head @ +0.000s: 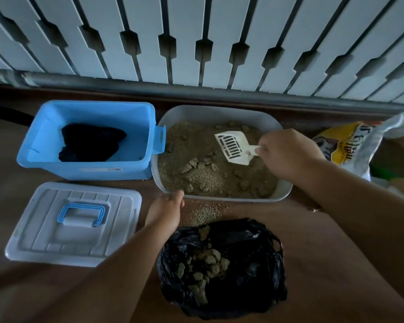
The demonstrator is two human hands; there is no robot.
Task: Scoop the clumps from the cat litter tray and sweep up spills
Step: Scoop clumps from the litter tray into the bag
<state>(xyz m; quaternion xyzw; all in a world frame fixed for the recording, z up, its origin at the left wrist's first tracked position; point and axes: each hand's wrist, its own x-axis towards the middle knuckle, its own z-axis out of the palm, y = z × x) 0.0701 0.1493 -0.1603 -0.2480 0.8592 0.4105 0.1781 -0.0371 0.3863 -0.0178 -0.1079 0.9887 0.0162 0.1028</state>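
The white litter tray sits on the brown floor, close to the slatted white railing. It holds sandy litter with several clumps lying near its middle and front. Above the litter, toward the tray's right side, a white slotted scoop is held tilted, its blade pointing up and left. The right hand grips the scoop's handle, fingers curled round it. The left hand rests at the tray's near rim, its thumb touching the edge; how the fingers lie cannot be told from here.

Just in front of the tray, spilled grains lie scattered on the floor. Nearer the person, an open black bag holds a heap of collected clumps. To the tray's left, touching it, stands a blue bin with dark cloth inside. Its white lid, with a blue handle, lies flat in front of the bin. At the right, a yellow litter sack leans.
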